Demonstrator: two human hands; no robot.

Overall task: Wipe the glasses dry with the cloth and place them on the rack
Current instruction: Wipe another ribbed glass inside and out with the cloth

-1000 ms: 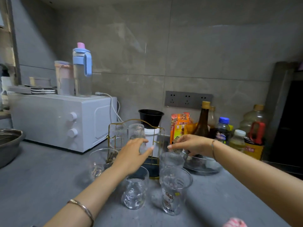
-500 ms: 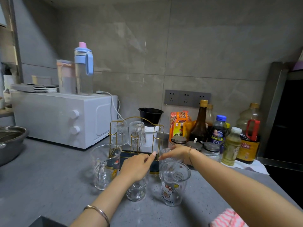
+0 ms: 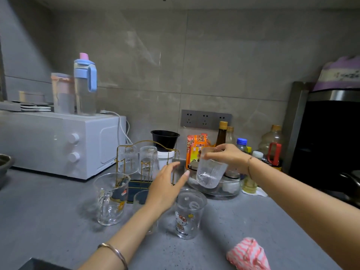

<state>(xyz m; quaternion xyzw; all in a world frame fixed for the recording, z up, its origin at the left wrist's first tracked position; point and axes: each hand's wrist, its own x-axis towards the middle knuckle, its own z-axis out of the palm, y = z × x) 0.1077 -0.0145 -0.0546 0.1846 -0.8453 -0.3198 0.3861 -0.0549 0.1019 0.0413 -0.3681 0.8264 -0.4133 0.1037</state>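
Grips a ribbed glass by its rim with the curled fingers of the right hand, holding it tilted in the air over a clear dish, just right of the gold rack. Holds the left hand in front of the rack, fingers spread wide and gripping nothing, near two glasses hung upside down there. Has on the table a handled mug, a small glass half hidden by the left wrist, a cartoon-printed glass and, nearest, the pink striped cloth.
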